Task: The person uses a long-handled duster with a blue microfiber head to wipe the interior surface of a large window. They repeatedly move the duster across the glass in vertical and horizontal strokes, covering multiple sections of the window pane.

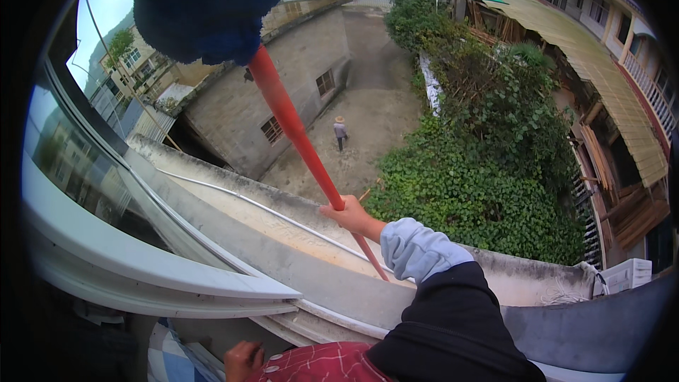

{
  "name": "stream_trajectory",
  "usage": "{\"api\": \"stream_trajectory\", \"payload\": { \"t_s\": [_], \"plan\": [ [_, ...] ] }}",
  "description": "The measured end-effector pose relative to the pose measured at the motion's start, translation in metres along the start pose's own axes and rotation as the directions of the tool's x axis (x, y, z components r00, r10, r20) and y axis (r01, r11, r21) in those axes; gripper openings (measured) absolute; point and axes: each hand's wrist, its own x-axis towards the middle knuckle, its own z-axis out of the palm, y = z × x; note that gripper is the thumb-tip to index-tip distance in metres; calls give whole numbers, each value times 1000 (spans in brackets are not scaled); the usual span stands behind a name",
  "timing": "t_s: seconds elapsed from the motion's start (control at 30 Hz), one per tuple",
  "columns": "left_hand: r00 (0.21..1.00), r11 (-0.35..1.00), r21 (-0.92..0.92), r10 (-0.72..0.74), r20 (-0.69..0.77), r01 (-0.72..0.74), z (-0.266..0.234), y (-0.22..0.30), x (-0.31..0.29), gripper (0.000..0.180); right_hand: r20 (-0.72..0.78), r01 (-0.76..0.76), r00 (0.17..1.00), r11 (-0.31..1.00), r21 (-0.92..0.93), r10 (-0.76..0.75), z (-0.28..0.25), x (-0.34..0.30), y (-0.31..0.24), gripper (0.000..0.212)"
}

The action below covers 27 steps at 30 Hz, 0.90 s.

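Note:
My right hand (351, 216) reaches out past the window, its fingers wrapped round the red handle of a mop (296, 131). The mop is held tilted, head up. Its dark blue fluffy head (205, 10) fills the upper left, in front of the window's outer side. Below the hand, the handle's thin end slants down over the ledge. Down at the lower edge, my left hand (244, 359) is curled into a fist beside my red checked clothing. Whatever it may hold is hidden. A white-framed window pane (92, 159) stands to the left.
Outside the sill (353, 322) runs a concrete ledge (283, 223) with a white pipe along it. Far below, a person in a straw hat (340, 133) stands in a yard beside green bushes (467, 177). A white box-like unit (626, 276) sits at the ledge's right end.

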Motion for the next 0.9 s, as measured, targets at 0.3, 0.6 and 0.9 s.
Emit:
{"api": "stream_trajectory", "payload": {
  "t_s": [0.3, 0.6, 0.9],
  "plan": [
    [999, 999, -37, -3, -53, 1, -9, 16, 2, 14, 71, -120, 990, 993, 18, 118, 5, -2, -4, 25],
    [996, 999, 21, 52, -68, -50, -13, 21, 11, 13, 9, -84, 996, 994, 71, 84, 0, -2, 14, 26],
    [999, 897, -440, 24, -43, -41, -81, 85, 74, 16, -127, -60, 990, 998, 1, 59, -3, -9, -18, 26]
  ]
}}
